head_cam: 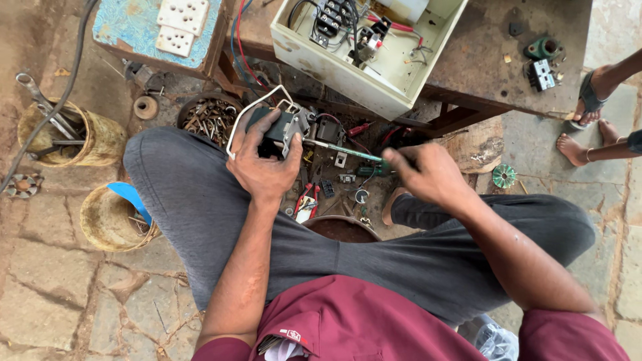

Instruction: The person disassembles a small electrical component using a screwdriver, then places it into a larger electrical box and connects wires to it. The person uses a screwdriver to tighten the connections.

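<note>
The left hand [262,164] grips a black switch block [281,130]; the right hand [424,175] pinches a screwdriver [344,152] against it. Scattered parts [334,180] lie below, an open box [364,50] above.

I see soft, even daylight with no hard shadows. My right hand [428,175] looks blurry. The edges of the frame bend a little.

Blurred right hand [428,175], screwdriver [348,154]
</note>
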